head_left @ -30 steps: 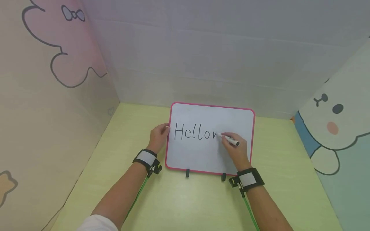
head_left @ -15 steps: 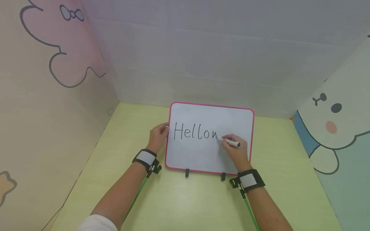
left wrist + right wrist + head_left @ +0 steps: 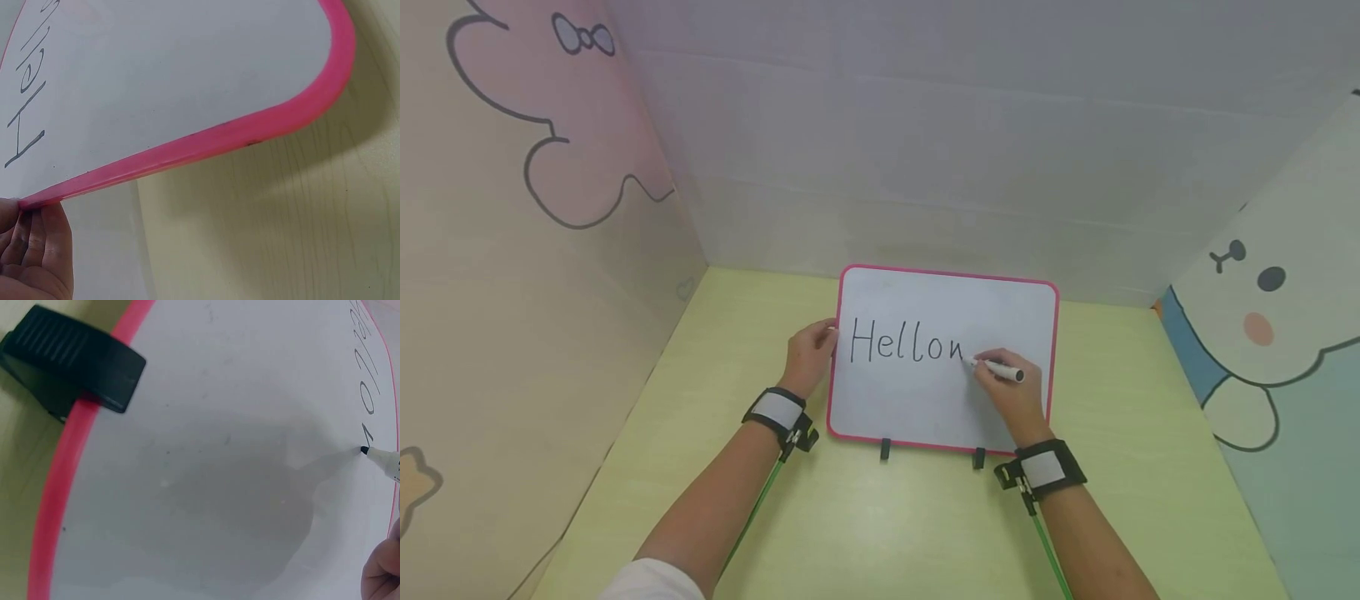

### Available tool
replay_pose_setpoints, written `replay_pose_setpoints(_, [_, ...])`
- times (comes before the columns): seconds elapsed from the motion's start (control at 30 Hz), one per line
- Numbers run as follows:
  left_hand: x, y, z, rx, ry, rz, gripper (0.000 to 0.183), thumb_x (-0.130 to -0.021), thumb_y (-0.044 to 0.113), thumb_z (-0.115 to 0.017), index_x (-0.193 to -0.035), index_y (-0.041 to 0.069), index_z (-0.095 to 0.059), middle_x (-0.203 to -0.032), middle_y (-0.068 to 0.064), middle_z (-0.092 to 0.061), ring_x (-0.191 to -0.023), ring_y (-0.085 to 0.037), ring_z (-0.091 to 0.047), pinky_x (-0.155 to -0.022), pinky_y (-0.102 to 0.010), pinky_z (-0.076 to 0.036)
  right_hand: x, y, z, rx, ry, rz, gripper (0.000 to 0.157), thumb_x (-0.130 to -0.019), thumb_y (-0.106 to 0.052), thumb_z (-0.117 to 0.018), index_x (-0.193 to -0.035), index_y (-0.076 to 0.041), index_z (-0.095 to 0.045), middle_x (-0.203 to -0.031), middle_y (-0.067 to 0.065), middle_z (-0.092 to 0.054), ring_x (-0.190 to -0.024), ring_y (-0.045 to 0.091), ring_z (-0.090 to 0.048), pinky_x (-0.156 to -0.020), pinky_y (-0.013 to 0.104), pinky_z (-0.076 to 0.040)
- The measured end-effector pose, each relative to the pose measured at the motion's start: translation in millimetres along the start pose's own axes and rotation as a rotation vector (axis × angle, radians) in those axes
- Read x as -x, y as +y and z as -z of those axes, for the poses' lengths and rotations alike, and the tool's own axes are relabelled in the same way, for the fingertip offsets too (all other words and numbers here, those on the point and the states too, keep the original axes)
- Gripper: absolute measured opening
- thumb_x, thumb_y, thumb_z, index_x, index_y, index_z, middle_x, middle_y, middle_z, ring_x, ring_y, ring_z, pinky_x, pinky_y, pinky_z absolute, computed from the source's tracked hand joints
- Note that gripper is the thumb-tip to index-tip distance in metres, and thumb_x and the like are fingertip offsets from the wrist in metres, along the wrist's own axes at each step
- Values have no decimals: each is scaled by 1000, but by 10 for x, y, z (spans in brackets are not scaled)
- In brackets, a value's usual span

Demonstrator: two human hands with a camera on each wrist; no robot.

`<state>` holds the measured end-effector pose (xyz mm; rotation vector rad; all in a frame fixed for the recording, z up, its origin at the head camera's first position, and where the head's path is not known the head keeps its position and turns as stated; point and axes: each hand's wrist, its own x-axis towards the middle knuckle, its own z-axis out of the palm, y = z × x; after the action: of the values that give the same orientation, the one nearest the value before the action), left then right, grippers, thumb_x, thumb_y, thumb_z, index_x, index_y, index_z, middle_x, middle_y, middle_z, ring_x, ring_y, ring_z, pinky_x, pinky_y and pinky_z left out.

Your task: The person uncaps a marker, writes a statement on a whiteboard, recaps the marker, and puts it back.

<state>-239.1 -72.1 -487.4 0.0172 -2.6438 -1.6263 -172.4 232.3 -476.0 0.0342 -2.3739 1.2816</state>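
Note:
A small whiteboard [image 3: 917,400] with a pink frame leans towards the back wall. Black handwriting [image 3: 898,342] on it reads "Hello", followed by strokes shaped like an "n". My left hand [image 3: 808,358] pinches the board's left edge; in the left wrist view the thumb is on the front and the fingers [image 3: 53,244] are behind the rim. My right hand [image 3: 1013,396] grips a white marker [image 3: 1000,369] with a black end. Its dark tip [image 3: 365,450] is right at the end of the last stroke. In the right wrist view only part of that hand shows.
Two black clips [image 3: 885,449] sit on the board's lower edge. A pale yellow table [image 3: 880,533] lies beneath, with a white wall [image 3: 895,150] behind and cartoon-printed side walls. Each wrist wears a strapped camera [image 3: 801,435] with a green cable [image 3: 1051,554].
The right hand has moved the marker slightly down and right, lengthening the last letter into an "n" shape; over the last half second it is nearly still. The left hand keeps its hold.

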Motion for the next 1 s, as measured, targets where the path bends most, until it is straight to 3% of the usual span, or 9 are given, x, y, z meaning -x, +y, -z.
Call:
replay_pose_setpoints(0.5, [-14,-27,-12,21,-10,9,36,-96,19,-54,-129,6,-57,-119,-16,-63,-107,-26,-62,-92,-37,-52,-64,-5,4,61,56,54,14,-86,-15,-64,-95,-7,-71,-90,6,-69,-74,14,-54,-61,14,-44])
replay_pose_setpoints(0.9, [2,-16,3,9,-2,-1,36,-97,19,-53,-130,5,-56,-121,-16,-63,-109,-27,-62,-93,-39,-52,-79,-18,8,60,39,32,15,-87,-18,-64,-97,-9,-70,-93,5,-69,-77,13,-55,-63,14,-44])
replay_pose_setpoints(1.0, [3,-14,7,12,3,-21,34,-97,17,-53,-127,3,-58,-119,-17,-64,-106,-26,-63,-91,-38,-53,-70,-13,22,8,56,26,15,-87,-18,-64,-97,-9,-71,-88,5,-67,-72,12,-53,-59,15,-43])
